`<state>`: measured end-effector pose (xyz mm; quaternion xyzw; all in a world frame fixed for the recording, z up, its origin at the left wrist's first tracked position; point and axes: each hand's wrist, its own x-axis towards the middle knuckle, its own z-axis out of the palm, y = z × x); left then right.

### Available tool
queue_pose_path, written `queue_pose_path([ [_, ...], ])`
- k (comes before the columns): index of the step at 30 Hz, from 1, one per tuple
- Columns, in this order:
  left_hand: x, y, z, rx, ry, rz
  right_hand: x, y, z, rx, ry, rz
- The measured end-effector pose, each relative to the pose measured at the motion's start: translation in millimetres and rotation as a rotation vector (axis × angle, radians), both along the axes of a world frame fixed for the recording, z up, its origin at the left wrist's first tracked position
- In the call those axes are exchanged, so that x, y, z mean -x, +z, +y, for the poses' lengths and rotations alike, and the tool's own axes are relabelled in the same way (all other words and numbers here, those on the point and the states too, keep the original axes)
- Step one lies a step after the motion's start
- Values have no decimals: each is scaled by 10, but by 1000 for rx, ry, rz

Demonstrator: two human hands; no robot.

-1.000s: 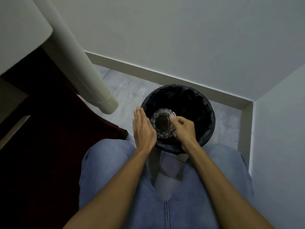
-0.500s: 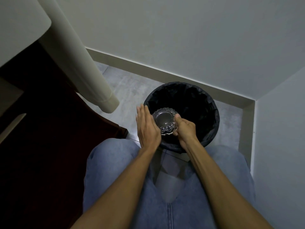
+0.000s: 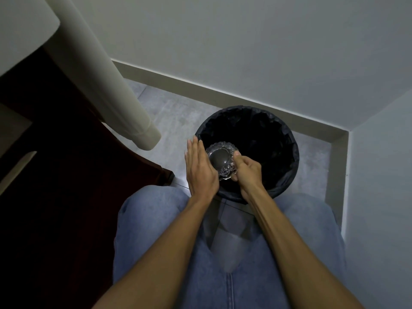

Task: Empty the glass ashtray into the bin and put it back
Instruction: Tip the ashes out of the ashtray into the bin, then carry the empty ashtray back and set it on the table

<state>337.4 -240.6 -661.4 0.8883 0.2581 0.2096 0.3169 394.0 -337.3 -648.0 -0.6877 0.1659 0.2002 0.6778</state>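
The cut-glass ashtray (image 3: 221, 160) hangs tilted over the near left part of the round bin (image 3: 287, 139), which is lined with a black bag. My right hand (image 3: 246, 171) is shut on the ashtray's right rim with thumb and fingers. Flat and with fingers straight, my left hand (image 3: 200, 168) lies against the ashtray's left side. The bin's inside is dark and nothing in it can be made out.
The bin stands on a grey floor in a corner of pale walls with a skirting board (image 3: 200, 85). A white table leg (image 3: 124, 103) slants down at the left above a dark red-brown piece of furniture (image 3: 55, 175). My knees in blue jeans (image 3: 156, 219) touch the bin's near side.
The ashtray has tipped further, its underside now turned more toward me. Both hands stay over the bin's near left rim.
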Motion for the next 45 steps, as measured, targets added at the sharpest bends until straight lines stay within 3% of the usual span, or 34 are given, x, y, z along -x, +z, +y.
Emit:
queue_pose_path([
  [2, 16, 11, -5, 2, 0, 7, 12, 6, -6, 6, 47, -12],
  [6, 11, 29, -19, 8, -11, 25, 9, 17, -45, -59, -88, 51],
  [11, 5, 44, -34, 21, 7, 6, 48, 63, -83, 6, 27, 30],
  [13, -18, 71, -55, 56, 5, -1, 67, 149, -128, 130, 65, -84],
  [16, -27, 198, -136, 101, -134, -52, 104, 317, -218, 394, 227, -408],
  [21, -192, 589, -130, 621, -142, 101, 142, 416, -365, 670, 474, -853],
  [25, -415, 618, -17, 1096, 30, 194, 216, 397, -413, 773, 569, -972],
  [27, -452, 694, -30, 1210, 141, 221, 282, 514, -416, 776, 599, -964],
  [30, -379, 1034, -67, 1169, 183, 253, 376, 960, -474, 743, 638, -932],
  [34, -134, 1826, -150, 1218, 252, 216, 463, 1854, -560, 515, 497, -555],
  [39, 107, 2938, -230, 1251, 316, 155, 500, 2890, -612, 439, 155, -223],
  [45, 541, 4562, -300, 1321, 308, 31, 699, 4133, -591, 382, 273, -81],
])
